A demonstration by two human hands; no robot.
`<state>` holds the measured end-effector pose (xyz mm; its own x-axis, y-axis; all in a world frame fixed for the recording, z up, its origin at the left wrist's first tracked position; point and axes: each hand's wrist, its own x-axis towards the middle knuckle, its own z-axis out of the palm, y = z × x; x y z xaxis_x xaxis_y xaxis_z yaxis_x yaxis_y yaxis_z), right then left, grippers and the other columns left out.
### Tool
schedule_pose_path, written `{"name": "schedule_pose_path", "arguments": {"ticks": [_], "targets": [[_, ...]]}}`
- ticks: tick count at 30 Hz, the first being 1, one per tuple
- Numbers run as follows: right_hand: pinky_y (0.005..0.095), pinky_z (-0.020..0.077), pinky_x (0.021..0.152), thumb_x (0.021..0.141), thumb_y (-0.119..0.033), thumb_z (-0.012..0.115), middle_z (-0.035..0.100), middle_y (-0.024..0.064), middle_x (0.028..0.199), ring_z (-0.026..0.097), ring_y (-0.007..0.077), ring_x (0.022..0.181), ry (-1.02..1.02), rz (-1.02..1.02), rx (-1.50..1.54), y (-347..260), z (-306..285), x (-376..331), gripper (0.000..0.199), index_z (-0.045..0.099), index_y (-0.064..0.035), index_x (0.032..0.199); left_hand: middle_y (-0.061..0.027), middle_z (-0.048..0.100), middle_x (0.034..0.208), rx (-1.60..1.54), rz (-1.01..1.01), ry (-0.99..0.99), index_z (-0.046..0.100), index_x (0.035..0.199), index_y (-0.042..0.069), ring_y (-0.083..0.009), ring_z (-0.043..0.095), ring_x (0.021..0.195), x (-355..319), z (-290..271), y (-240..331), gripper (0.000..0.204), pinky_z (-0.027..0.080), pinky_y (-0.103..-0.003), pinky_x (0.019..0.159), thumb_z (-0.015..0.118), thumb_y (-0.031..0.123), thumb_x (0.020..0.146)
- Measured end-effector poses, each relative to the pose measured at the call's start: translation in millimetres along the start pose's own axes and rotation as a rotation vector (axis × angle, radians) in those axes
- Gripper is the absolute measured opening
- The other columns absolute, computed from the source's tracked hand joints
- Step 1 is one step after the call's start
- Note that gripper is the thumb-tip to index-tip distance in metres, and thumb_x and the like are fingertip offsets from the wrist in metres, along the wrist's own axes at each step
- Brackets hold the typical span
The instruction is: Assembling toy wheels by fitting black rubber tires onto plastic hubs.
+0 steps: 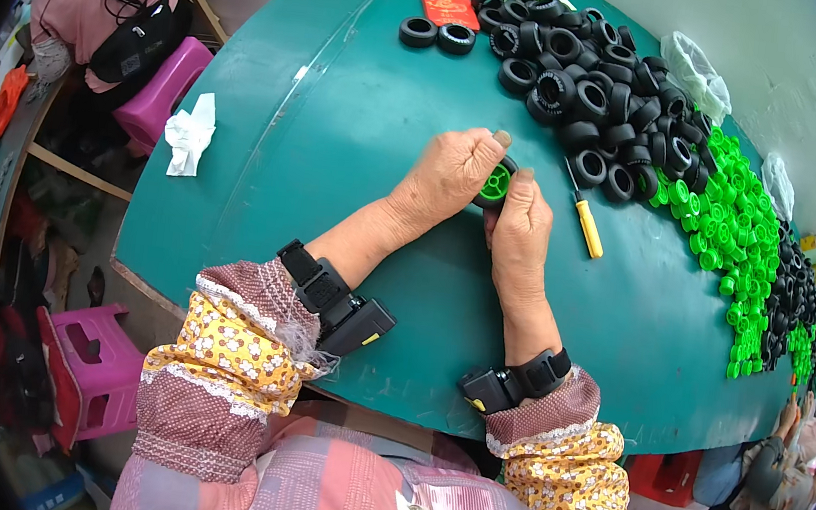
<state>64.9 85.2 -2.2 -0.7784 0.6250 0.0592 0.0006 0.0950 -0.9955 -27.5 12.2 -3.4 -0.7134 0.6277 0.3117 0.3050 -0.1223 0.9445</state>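
Both hands meet over the teal table (340, 147) around one small toy wheel (497, 183), a green hub inside a black rubber tyre. My left hand (447, 174) wraps it from the left with the thumb on top. My right hand (521, 233) presses against it from the right and below. A yellow-handled screwdriver (585, 220) lies on the table just right of my right hand. Behind it sits a heap of loose black tyres (588, 84), and a band of green hubs (732, 237) runs along the right side.
A red phone (447, 0) and two separate tyres (437, 35) lie at the far edge. Clear plastic bags (696, 71) sit behind the heaps. Pink stools (160, 91) and a crumpled white tissue (190, 135) are to the left. Another person's hands (797, 420) show at lower right.
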Motion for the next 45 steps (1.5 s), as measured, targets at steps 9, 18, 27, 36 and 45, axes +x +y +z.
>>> {"name": "schedule_pose_path", "arguments": {"ticks": [9, 18, 27, 36, 45], "targets": [[0.021, 0.0334, 0.043, 0.092, -0.035, 0.036, 0.043, -0.002, 0.056, 0.04, 0.0059, 0.048, 0.006, -0.034, 0.07, -5.1, -3.2, -4.5, 0.04, 0.051, -0.0031, 0.074, 0.0037, 0.042, 0.058, -0.122, -0.046, -0.015, 0.049, 0.068, 0.004, -0.0052, 0.037, 0.055, -0.4, 4.8, -0.3, 0.035, 0.033, -0.022, 0.048, 0.043, 0.031, 0.089], [0.0205, 0.0282, 0.035, 0.092, -0.037, 0.036, 0.043, -0.0006, 0.051, 0.035, 0.0058, 0.038, -0.011, -0.005, 0.151, -3.5, -4.4, 1.2, 0.04, 0.05, -0.005, 0.072, 0.0026, 0.048, 0.057, -0.271, -0.209, -0.08, 0.053, 0.073, 0.005, -0.0047, 0.042, 0.045, 1.8, 1.9, 6.7, 0.037, 0.032, -0.019, 0.039, 0.044, 0.038, 0.087], [0.019, 0.0406, 0.045, 0.092, -0.035, 0.037, 0.054, 0.005, 0.063, 0.051, 0.0091, 0.05, 0.018, 0.103, 0.359, 1.8, 8.4, 0.5, 0.035, 0.049, -0.0027, 0.088, 0.003, 0.046, 0.057, -0.288, -0.086, 0.136, 0.055, 0.075, 0.006, -0.004, 0.04, 0.05, 3.7, 5.6, -11.2, 0.037, 0.033, -0.019, 0.043, 0.044, 0.038, 0.089], [0.0277, 0.0399, 0.049, 0.09, -0.039, 0.04, 0.053, 0.0105, 0.058, 0.049, 0.0182, 0.051, -0.065, 0.0, -0.143, 3.6, -3.0, 3.8, 0.044, 0.051, -0.0001, 0.072, -0.0154, 0.048, 0.053, 0.159, -0.006, 0.107, 0.051, 0.065, -0.001, -0.0262, 0.045, 0.048, 5.3, 5.4, -3.2, 0.042, 0.037, -0.035, 0.047, 0.043, 0.033, 0.088], [0.0351, 0.041, 0.056, 0.092, -0.031, 0.036, 0.053, 0.0172, 0.062, 0.05, 0.0265, 0.057, 0.043, -0.158, -0.184, 7.7, 5.2, 3.0, 0.04, 0.052, 0.0027, 0.077, -0.016, 0.051, 0.052, 0.378, 0.083, 0.123, 0.051, 0.064, 0.002, -0.0337, 0.049, 0.05, 2.1, 5.6, 3.0, 0.039, 0.039, -0.039, 0.047, 0.042, 0.031, 0.088]]}}
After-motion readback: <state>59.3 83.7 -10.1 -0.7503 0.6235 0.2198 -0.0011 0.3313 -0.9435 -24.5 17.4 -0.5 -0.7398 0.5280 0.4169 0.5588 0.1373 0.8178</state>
